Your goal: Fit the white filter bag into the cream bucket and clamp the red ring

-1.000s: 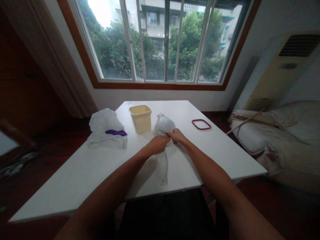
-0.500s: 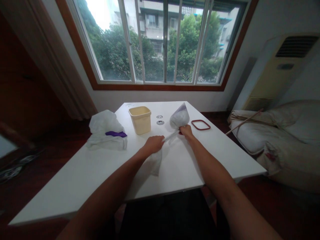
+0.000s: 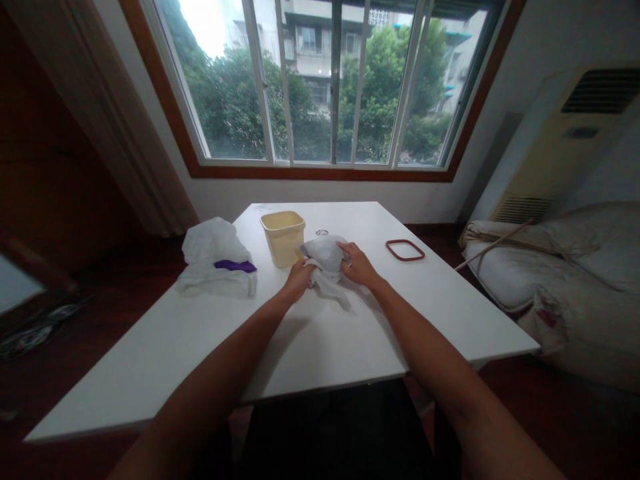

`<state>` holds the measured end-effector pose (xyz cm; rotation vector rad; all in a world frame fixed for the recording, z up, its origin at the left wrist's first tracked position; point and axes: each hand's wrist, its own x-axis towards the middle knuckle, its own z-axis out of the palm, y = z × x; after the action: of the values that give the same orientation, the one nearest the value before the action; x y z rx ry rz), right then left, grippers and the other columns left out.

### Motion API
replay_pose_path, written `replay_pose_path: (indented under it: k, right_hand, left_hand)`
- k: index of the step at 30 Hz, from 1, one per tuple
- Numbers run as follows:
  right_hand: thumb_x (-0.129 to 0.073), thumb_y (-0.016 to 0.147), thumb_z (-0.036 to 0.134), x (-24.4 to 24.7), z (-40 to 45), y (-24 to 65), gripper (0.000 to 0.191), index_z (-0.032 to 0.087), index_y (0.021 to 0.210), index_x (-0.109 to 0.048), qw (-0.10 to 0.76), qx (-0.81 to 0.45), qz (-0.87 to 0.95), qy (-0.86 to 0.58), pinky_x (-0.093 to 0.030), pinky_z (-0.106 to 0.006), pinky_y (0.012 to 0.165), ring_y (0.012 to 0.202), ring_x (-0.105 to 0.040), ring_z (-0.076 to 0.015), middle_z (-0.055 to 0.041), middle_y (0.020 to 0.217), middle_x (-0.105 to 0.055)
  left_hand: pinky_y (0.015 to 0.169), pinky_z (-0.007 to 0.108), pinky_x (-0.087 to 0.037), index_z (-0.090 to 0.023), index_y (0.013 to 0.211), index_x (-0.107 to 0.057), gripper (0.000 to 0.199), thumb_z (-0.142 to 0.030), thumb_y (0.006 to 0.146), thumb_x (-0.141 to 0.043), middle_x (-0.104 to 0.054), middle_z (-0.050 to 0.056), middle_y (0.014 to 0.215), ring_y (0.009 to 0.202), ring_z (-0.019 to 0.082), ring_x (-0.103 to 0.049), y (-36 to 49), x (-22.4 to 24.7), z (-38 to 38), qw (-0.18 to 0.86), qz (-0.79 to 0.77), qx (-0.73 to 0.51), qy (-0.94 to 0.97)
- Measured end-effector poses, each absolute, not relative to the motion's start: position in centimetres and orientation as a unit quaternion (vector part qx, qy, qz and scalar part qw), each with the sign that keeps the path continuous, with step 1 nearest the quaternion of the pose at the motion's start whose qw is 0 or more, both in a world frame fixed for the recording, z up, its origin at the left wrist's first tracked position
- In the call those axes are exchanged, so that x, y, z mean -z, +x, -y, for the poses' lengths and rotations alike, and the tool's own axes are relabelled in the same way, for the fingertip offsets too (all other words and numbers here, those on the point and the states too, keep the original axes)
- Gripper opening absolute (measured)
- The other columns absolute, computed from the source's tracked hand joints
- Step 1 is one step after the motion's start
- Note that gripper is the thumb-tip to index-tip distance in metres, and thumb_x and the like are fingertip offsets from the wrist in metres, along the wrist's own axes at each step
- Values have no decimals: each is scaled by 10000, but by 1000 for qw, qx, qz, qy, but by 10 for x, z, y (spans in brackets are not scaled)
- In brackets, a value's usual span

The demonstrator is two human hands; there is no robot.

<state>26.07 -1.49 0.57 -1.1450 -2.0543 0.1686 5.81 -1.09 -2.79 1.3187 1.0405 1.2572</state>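
A crumpled translucent white plastic bag (image 3: 327, 252) is between my two hands, above the middle of the white table (image 3: 200, 367). My left hand (image 3: 299, 279) is closed on the bag's left side, close to the front of a cream square bin (image 3: 283, 240). On the bag's right side, my right hand (image 3: 357, 263) grips it with bent fingers. A loose end of the bag hangs toward me. Another translucent bag (image 3: 215, 250) with a purple strip (image 3: 235, 266) lies on the left of the table.
A dark red rounded-square ring (image 3: 405, 251) lies at the table's right. Beyond the right edge are a large covered bundle (image 3: 565, 287) and a thin stick (image 3: 493, 245). A window (image 3: 330, 87) is ahead.
The bag has moved left, from near the red ring to beside the bin, and is gathered more closely. My hands have shifted left, the right one now on the bag's side.
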Motion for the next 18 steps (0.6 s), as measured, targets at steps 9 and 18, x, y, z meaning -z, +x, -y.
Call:
replay_pose_path:
  k: [9,18]
  right_hand:
    - [-854,640,438,-9,31,241,845,176,1347,-472,307,1,841,-445,-493,-442,966,1158,-539,-316,-169,1316,-467]
    - [-579,750,48,-18,34,239,331,191,1049,-590,264,37,837,-478,-462,-269,718,845,-610,-191,-79,1064,-590]
  left_hand:
    - [559,249,-488,-127,981,-640,251,-202,743,-615,-711,65,842,670,160,-642,69,19,17,702,-268,-529,394]
    - [646,305,-541,-132,1018,-639,215,-213,826,-584,-720,92,950,765,181,-666,68,5,27,729,-265,-500,386]
